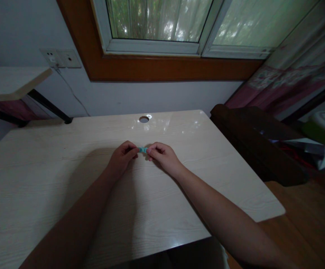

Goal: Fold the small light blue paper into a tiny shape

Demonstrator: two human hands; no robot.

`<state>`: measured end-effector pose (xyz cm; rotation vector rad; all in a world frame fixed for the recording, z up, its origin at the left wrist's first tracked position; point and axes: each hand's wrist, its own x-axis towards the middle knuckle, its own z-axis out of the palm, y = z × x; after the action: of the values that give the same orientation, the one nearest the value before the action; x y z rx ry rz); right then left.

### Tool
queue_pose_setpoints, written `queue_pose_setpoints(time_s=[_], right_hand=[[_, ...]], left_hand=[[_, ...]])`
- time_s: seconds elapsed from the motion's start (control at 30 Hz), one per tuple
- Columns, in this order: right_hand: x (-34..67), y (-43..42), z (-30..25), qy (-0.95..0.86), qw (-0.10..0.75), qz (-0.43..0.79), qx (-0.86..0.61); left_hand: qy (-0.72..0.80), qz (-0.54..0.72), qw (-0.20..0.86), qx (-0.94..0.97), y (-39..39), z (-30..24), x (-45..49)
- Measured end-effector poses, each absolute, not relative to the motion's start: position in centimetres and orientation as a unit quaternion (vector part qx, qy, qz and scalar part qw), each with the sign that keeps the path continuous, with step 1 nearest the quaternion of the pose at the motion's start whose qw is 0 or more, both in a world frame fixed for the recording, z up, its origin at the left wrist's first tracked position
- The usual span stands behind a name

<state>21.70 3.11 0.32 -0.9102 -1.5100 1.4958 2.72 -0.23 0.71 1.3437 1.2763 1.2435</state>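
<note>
A small teal object [143, 150] with narrow ridges or folds stretches between my two hands just over the table. Its exact kind is too small to make out, and both of its ends are covered by fingers. My left hand [124, 154] pinches the left end between thumb and forefinger. At the right end, my right hand [162, 154] grips it the same way, thumb on top. Only a short teal stretch shows in the gap between the fingertips.
The pale wood-grain table [176, 209] has a round cable hole [144, 119] near its back edge. A raised shelf [14, 80] on black legs stands at the left. Beyond the right edge is dark wooden furniture [235, 138] with items on it. A window [162, 22] is above.
</note>
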Motion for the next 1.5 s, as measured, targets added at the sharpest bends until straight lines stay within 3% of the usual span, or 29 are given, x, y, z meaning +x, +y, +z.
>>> queue_pose_setpoints(time_s=[1.07,1.5], right_hand=[[21.8,3.0,0.6,-0.594,0.409,0.588,-0.366],[21.9,3.2,0.3,-0.567,0.417,0.618,-0.349]], left_hand=[[0.513,0.504,0.447,0.533,-0.5,1.1,2.8],[0.433,0.535,0.286,0.667,-0.2,-0.4,3.0]])
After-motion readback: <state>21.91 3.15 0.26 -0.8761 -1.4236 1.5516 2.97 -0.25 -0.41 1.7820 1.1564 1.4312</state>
